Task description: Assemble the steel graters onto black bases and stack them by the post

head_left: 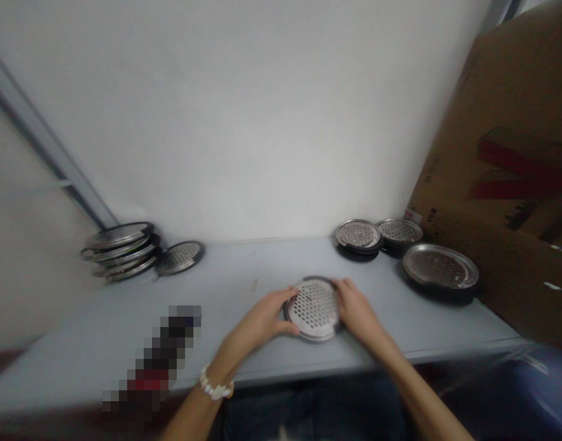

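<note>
Pale wall [262,122] stood behind a grey table [225,275] in the head view, a printed cardboard box [469,153] at right. Item in hand: 1 perforated disc [316,309] with a dark rim, held near the table's front edge, face up; whether it rested on the tabletop could not be told. Left hand [266,315], bracelet [215,389] at the wrist, pinched the disc's left edge between thumb and fingers; right hand [358,312] curled round the right edge, its thumb hidden. Stock at left: 1 uneven stack [124,251] of similar discs, 1 single disc [180,256] just beside it. Stock at right: 3 low piles, being an inner pile [358,239], a corner pile [400,233] and a broad front pile [441,269]. Progress, as judged: 1 disc in work, apparently unfinished; which side held completed pieces and which held pending ones could not be told.
</note>
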The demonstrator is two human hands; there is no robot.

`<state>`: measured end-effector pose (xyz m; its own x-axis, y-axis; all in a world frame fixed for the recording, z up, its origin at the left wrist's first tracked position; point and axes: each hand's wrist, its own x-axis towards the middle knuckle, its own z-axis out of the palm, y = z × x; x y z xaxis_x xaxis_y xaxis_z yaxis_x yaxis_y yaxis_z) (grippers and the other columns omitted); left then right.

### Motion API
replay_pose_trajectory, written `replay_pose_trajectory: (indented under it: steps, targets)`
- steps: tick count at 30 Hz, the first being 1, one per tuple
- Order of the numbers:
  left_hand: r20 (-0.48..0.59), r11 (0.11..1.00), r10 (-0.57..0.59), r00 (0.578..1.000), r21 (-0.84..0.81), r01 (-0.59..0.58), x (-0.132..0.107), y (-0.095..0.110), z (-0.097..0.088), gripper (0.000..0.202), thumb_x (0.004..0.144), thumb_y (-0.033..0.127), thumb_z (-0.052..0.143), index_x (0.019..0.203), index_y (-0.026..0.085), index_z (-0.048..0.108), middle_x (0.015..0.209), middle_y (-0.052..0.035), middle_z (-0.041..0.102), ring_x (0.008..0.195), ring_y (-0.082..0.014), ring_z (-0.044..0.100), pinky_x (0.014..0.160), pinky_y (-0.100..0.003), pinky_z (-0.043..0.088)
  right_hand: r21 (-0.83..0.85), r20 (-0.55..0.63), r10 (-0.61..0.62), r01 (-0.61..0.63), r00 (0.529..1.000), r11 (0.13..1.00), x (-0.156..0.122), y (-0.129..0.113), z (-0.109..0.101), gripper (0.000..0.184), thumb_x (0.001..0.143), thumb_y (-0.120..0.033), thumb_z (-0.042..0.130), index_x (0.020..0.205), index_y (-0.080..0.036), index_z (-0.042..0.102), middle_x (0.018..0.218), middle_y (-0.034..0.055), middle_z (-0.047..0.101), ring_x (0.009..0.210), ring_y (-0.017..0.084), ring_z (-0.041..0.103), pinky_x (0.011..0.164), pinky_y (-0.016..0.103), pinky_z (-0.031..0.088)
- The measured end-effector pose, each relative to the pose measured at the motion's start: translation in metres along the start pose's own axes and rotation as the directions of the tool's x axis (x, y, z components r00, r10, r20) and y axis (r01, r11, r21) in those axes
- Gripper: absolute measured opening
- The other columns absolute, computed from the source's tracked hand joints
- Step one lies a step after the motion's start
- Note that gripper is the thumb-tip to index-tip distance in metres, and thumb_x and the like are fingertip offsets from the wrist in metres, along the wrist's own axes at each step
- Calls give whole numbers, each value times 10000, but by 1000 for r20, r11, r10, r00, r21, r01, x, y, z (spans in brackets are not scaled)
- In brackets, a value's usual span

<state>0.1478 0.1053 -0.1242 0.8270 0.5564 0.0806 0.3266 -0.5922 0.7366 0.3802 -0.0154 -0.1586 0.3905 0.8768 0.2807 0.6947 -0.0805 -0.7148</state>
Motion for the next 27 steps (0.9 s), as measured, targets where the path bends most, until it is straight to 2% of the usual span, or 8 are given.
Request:
replay_pose_trajectory:
  steps: [3,6,10,13,16,19,22,27]
  targets:
    - [-8,994,-10,1000,-108,9,-1,2,0,894,568,327,951,1389,254,607,1491,-145,553,1337,-363,534,1151,-521,370,35,-20,11,-10,1000,999,1,-1,0,402,900,-168,450,1240,-182,665,1155,139,644,1013,267,641,967,384,454]
    - [-20,947,-119,993,-303,107,-1,1,1,1007,534,321,960,1441,220,535,1388,-178,618,974,-279,698,863,-409,561,109,-56,32,-25,998,994,3,0,-2,347,894,-217,452,1146,-167,686,1120,139,678,1078,279,632,1010,401,438]
    - [35,835,-260,965,-493,243,3,-3,5,824,763,486,797,1447,150,483,978,-90,722,586,-136,634,579,-270,515,247,-111,125,-94,986,964,7,0,-4,319,860,-328,503,1061,-158,683,1037,134,718,978,286,663,941,423,483]
    - [41,770,-274,961,-589,245,7,-1,6,670,819,581,701,1276,97,619,785,-47,694,561,-134,600,534,-247,476,372,-127,215,-154,968,915,9,-4,-7,408,854,-442,540,1111,-154,670,1038,123,732,905,268,679,850,389,520]
    - [-42,738,-279,959,-648,187,9,8,2,593,804,590,707,1138,101,689,856,-79,725,684,-167,640,573,-243,467,472,-109,271,-190,957,861,7,-16,-14,454,854,-535,577,1083,-163,703,1062,110,749,963,261,682,819,337,528]
    - [-183,770,-271,945,-630,99,7,20,-2,575,792,580,723,1154,135,685,988,-98,743,844,-214,667,648,-258,488,598,99,317,-311,943,738,3,-33,-21,473,824,-595,649,959,-153,747,889,88,774,850,252,697,709,310,529]
    - [-263,807,-286,921,-585,84,6,29,-2,589,778,625,708,1120,146,680,873,-63,725,710,-183,635,568,-244,457,729,239,284,-365,929,580,0,-49,-25,472,773,-581,738,940,-141,763,805,75,775,796,250,701,720,322,538]
    - [-174,805,-331,927,-564,182,8,35,0,599,780,748,617,834,152,641,590,36,538,481,-111,479,433,-217,349,822,105,273,-238,956,517,-3,-62,-25,477,709,-552,815,985,-165,784,908,80,798,872,287,722,829,368,551]
